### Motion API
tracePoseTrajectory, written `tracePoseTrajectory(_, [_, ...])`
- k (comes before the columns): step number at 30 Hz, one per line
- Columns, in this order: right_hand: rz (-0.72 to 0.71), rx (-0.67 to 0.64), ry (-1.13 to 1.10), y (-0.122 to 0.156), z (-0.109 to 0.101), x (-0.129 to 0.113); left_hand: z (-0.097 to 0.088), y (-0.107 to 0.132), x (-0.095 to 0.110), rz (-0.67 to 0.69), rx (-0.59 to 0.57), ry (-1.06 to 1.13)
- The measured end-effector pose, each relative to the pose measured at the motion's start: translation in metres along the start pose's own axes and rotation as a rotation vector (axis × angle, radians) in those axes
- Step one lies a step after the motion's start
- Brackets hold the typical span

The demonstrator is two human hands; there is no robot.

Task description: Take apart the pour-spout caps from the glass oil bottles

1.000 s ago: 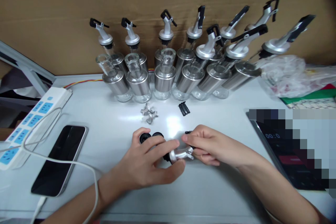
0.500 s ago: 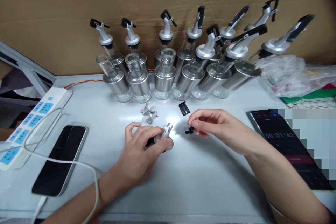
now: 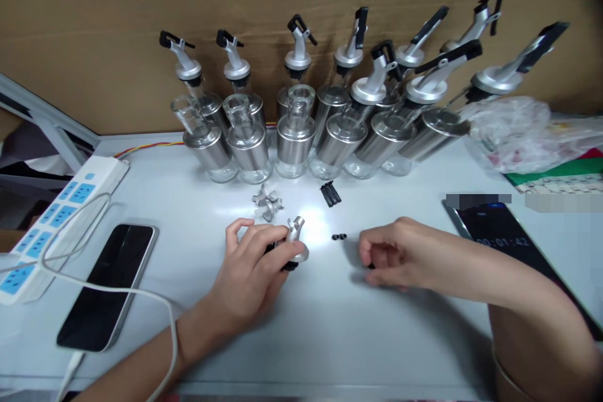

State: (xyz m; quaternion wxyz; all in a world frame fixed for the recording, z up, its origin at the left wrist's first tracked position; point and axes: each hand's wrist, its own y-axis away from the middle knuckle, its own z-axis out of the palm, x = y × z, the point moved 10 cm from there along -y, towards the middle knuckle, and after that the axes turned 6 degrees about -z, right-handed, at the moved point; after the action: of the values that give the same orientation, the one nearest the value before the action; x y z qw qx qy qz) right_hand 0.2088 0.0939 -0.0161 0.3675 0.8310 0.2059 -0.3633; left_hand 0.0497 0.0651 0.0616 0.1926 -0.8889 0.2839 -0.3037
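My left hand (image 3: pixel 257 257) is closed around a silver pourer spout (image 3: pixel 296 239) with a black stopper base, tilted just above or on the table. To the right, my right hand (image 3: pixel 389 254) has its thumb and fingers pinched, and a bit of a small black piece (image 3: pixel 371 266) shows between them. Between the hands lie a few small black caps (image 3: pixel 339 237). Behind those sit black lever strips (image 3: pixel 330 193) side by side. A small heap of silver metal pieces (image 3: pixel 267 202) lies beyond my left fingers.
Several glass bottles with steel bands (image 3: pixel 296 141) stand along the cardboard back wall (image 3: pixel 117 31), many with pourers fitted. A phone (image 3: pixel 110 286) with a white cable and a power strip (image 3: pixel 61 226) lie left. A phone timer (image 3: pixel 499 226) and plastic bags (image 3: pixel 513 132) are right.
My right hand has moved right and toward me, away from the small black caps, with a small black piece in its pinch. The pourer spout in my left hand has turned slightly.
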Motion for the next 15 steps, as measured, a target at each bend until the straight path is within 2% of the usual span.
tracePoseTrajectory(2, [0.038,0.036,0.066,0.001,-0.004,0.01,0.0,0.0,-0.001,-0.004,0.003,0.005])
tracePoseTrajectory(6, [0.098,0.192,0.202,0.0,-0.02,0.021,0.001,0.001,-0.003,-0.024,0.001,0.008])
tracePoseTrajectory(11, [0.051,0.278,0.332,0.0,-0.031,0.015,0.0,0.0,-0.002,-0.013,0.0,0.018])
tracePoseTrajectory(15, [0.02,0.294,0.252,0.0,-0.032,0.01,-0.001,0.0,0.0,-0.001,-0.003,0.019])
